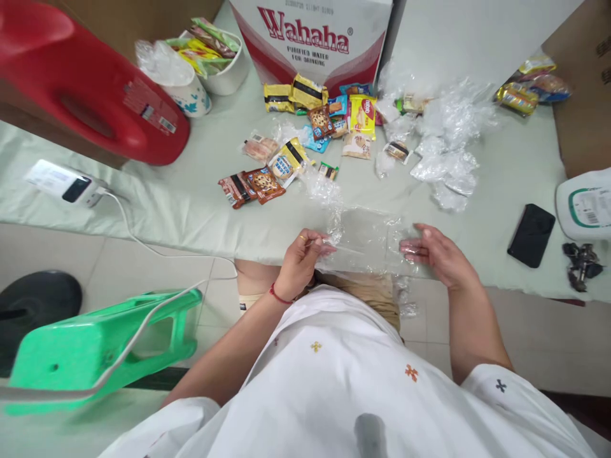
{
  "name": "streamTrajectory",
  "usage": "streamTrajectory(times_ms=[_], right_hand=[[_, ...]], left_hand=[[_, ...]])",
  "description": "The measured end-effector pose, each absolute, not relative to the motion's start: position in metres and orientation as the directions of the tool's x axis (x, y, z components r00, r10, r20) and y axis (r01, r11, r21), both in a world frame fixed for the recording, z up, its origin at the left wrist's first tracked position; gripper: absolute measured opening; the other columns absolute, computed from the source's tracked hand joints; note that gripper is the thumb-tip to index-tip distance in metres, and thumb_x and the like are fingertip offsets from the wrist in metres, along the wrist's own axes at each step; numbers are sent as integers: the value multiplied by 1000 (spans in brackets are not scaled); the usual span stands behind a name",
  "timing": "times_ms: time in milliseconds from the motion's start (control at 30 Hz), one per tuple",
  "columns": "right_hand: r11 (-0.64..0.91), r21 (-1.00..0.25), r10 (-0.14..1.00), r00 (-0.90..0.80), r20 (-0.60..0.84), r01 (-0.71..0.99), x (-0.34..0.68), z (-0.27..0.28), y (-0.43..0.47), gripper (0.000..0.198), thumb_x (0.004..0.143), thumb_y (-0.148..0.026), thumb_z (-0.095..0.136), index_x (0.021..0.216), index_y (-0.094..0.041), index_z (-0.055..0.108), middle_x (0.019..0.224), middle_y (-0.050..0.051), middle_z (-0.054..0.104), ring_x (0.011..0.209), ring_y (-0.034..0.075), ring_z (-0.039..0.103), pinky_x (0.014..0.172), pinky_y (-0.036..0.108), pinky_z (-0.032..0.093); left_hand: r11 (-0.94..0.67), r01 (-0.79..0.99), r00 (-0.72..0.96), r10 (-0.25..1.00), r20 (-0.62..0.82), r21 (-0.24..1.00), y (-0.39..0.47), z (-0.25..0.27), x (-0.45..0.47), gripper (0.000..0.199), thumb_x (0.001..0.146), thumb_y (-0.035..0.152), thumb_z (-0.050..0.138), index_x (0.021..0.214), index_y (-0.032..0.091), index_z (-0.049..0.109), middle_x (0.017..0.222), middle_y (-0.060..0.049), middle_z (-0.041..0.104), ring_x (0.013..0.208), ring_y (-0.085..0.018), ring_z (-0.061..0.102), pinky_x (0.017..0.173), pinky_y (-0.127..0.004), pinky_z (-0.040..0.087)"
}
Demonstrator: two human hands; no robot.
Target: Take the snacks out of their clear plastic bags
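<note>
A clear plastic bag lies flattened at the table's front edge, between my two hands. My left hand is closed in a pinch on the bag's left side. On the opposite side, my right hand has its fingers stretched out and its thumb apart; the fingertips touch the bag, and whether they are inside or beneath it I cannot tell. Beyond the bag is a loose group of wrapped snacks. Crumpled clear plastic bags are heaped to their right.
A Wahaha carton stands at the back. At left are a red jug, a paper cup, a white bowl of packets and a white device with a cable. A phone and keys lie right. A green stool is below.
</note>
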State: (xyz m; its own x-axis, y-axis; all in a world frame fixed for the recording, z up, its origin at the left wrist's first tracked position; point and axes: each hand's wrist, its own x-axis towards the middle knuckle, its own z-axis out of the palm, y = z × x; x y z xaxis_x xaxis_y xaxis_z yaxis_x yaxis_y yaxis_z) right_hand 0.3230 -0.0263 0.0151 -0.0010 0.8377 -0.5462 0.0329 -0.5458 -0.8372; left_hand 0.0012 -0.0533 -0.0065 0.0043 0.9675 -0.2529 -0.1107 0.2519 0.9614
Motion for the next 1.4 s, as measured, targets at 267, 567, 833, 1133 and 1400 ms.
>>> streamTrajectory(times_ms=[267, 567, 833, 1133, 1400], right_hand=[[-247, -963, 908, 374, -189, 111, 272, -20, 2, 38, 77, -54, 79, 81, -21, 60, 57, -7, 50, 47, 9, 44, 42, 22, 32], [-141, -975, 907, 416, -58, 171, 287, -35, -8, 34, 84, -52, 73, 82, -23, 55, 59, -8, 48, 45, 9, 41, 43, 24, 32], [-164, -960, 911, 407, -60, 226, 289, -39, -10, 27, 86, -47, 70, 84, -22, 60, 59, -8, 50, 47, 10, 42, 45, 24, 33], [-174, -974, 896, 435, -94, 148, 298, -40, -9, 27, 84, -46, 73, 83, -23, 58, 58, -8, 49, 45, 9, 41, 44, 23, 33], [-183, -970, 900, 424, -101, 159, 296, -36, -9, 28, 82, -47, 73, 83, -22, 59, 57, -8, 50, 45, 9, 41, 42, 22, 32]], left_hand=[[212, -23, -183, 960, -213, 977, -59, -16, -7, 40, 90, 60, 69, 91, 23, 52, 85, 1, 66, 63, -12, 62, 64, -27, 56], [120, 393, -181, 982, -51, 912, -54, -16, -16, 27, 102, 48, 52, 95, 23, 57, 92, -4, 69, 81, -18, 64, 79, -33, 53], [-138, 788, 182, 983, -13, 600, -21, -14, 15, 15, 94, 28, 62, 81, 21, 64, 88, -8, 69, 94, -27, 62, 88, -42, 47], [184, 558, -289, 957, -19, 810, -25, -23, -14, 21, 99, 37, 49, 84, 23, 54, 79, -1, 61, 75, -19, 57, 73, -32, 46], [179, 709, -134, 984, -119, 682, 7, -11, 27, 16, 93, 38, 61, 91, 23, 56, 86, -5, 70, 91, -27, 69, 85, -38, 50]])
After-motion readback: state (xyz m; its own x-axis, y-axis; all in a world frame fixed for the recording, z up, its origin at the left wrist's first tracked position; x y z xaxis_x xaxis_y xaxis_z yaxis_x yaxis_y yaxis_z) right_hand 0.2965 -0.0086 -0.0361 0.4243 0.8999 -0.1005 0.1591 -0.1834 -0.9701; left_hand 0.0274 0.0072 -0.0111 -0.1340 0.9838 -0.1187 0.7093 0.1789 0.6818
